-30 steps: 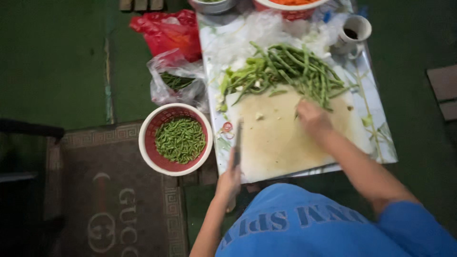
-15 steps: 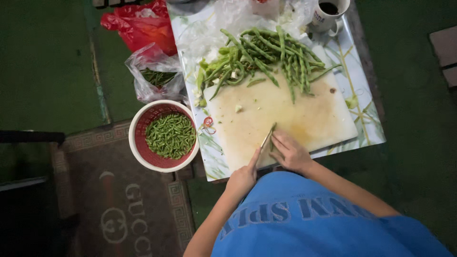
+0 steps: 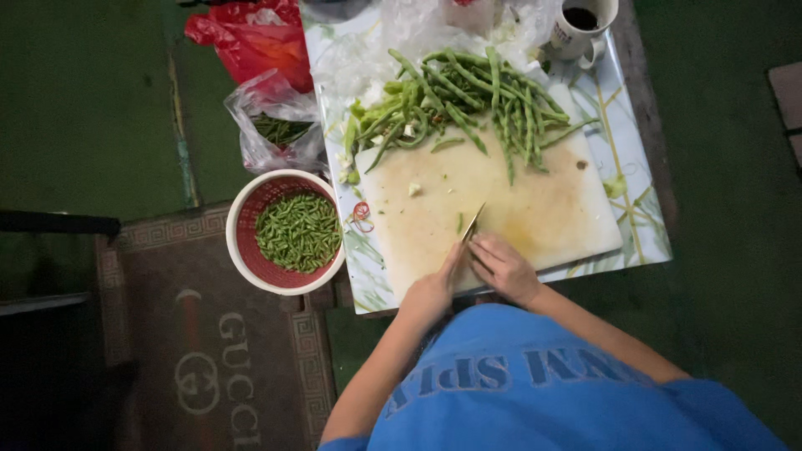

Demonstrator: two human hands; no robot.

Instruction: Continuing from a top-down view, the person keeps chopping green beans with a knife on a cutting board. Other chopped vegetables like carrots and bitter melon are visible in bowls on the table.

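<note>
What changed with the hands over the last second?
The right hand left the pile of long beans and came back to the near edge of the cutting board, beside the left hand and its knife. The basket of cut beans and the mug stayed put.

I see a bright blue short-sleeved shirt (image 3: 535,392) with paler blue block lettering across the chest. My forearms are bare below the sleeves, and my left hand (image 3: 430,292) and right hand (image 3: 505,269) wear nothing.

Lying beyond the fingers (image 3: 493,259) on the cutting board (image 3: 551,209): whole beans (image 3: 476,92); sitting left of them: colander (image 3: 242,250) holding cut beans (image 3: 298,231).
</note>
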